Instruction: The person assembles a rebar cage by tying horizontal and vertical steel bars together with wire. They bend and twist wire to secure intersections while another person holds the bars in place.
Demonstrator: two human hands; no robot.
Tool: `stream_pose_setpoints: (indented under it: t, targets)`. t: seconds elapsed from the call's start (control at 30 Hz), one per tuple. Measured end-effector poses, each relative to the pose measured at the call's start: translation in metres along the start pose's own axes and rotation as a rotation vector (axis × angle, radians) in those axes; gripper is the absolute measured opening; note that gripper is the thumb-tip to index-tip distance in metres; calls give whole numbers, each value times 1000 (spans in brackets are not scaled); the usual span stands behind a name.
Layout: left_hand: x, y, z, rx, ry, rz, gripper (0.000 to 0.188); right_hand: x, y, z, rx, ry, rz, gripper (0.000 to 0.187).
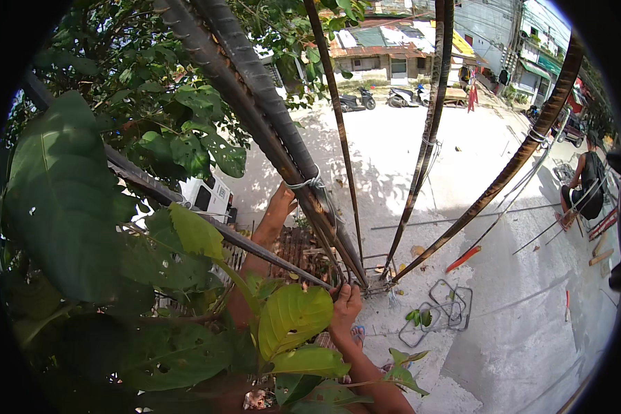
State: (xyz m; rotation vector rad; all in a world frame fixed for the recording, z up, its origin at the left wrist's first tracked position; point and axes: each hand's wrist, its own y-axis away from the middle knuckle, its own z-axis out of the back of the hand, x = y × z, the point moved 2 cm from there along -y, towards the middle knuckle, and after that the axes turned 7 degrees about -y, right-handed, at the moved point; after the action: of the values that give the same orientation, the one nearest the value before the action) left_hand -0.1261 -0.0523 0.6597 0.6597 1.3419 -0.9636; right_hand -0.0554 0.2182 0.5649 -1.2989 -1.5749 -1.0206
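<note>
My left hand (280, 205) reaches up to a thick pair of ribbed rebars (272, 131), its fingers closed at their edge and partly hidden behind them. Just above it, a loop of tie wire (305, 183) binds the pair. Lower down, close to where the bars meet, my right hand (346, 309) is closed, its fingertips at a thin dark curved piece I cannot make out. A slanting rebar (221, 231) runs from the left to this same spot. Green leaves (294, 321) in front cover much of my left forearm.
More upright rebars (428, 131) stand ahead and right, some wire-tied. On the concrete ground lie bent steel stirrups (452, 307) and a red strip (464, 259). A person (586, 183) crouches at right among bars. Motorcycles (407, 96) are parked far off; a white vehicle (214, 198) stands left.
</note>
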Motion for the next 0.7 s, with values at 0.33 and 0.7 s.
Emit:
stream_pose_setpoints:
  t: [0.33, 0.7]
  targets:
    - [-10, -2, 10, 269, -24, -10, 55, -39, 14, -45, -40, -207, -108, 57]
    - [-6, -9, 11, 370, 97, 6, 60, -54, -44, 5, 296, -475, -672, 53]
